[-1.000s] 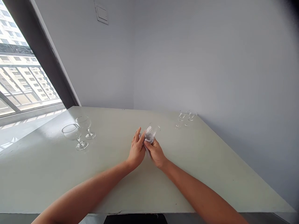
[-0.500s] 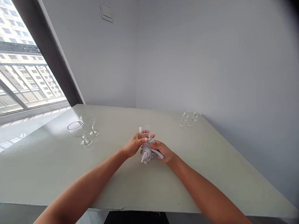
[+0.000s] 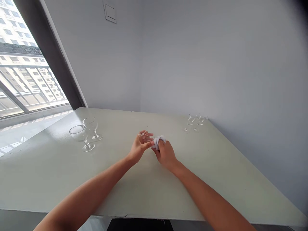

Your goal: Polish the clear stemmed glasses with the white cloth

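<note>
The left hand (image 3: pixel 136 150) is closed round a likely slick, fragile glass (image 3: pixel 146 136), best cradled by its bowl, while just beside that grip the right hand (image 3: pixel 167 154) clasps a soft cloth (image 3: pixel 159 140)

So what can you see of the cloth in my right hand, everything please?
The cloth is small and pale, white to light grey, and looks like soft, thin fabric. It is bunched up, with a few rounded folds on top, so its full shape stays hidden. The fingers of the right hand grip it above the table, and the left thumb meets its left edge. Beside it, the left hand holds a clear glass; how far the cloth touches that, I can't tell.
</note>
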`<action>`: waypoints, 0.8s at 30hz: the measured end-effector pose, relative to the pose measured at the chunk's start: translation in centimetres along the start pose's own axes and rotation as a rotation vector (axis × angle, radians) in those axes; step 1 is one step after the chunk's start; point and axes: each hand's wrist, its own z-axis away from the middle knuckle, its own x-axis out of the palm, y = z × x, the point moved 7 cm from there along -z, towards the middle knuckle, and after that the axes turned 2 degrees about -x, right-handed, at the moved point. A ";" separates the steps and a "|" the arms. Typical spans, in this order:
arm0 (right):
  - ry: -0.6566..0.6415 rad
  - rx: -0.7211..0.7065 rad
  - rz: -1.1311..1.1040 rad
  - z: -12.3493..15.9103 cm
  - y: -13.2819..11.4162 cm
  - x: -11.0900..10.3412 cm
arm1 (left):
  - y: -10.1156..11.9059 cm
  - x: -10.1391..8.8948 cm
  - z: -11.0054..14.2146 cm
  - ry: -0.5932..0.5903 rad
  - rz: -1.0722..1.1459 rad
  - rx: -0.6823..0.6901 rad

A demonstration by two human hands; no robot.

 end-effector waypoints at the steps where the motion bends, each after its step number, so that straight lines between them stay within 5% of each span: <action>1: -0.060 0.075 -0.176 0.0 0.4 0.1 | 0.6 0.3 0.0 -0.047 -0.015 0.022; 7: -0.565 0.344 -1.321 1.9 -1.6 3.5 | 1.6 1.9 0.3 -0.416 -0.051 -0.056; 11: -0.611 0.448 -1.552 2.6 -2.4 4.7 | 1.2 1.9 0.3 -0.452 0.063 -0.110; 14: -0.563 0.426 -1.433 1.8 -1.3 4.3 | 0.3 1.4 -0.1 -0.367 0.057 -0.151; 19: -0.373 0.348 -0.868 0.3 2.3 2.4 | -1.2 -0.2 -0.9 -0.113 0.017 -0.181; 24: -0.027 0.336 -0.392 -0.2 4.5 -0.9 | -1.1 -1.9 -1.5 0.051 0.080 -0.173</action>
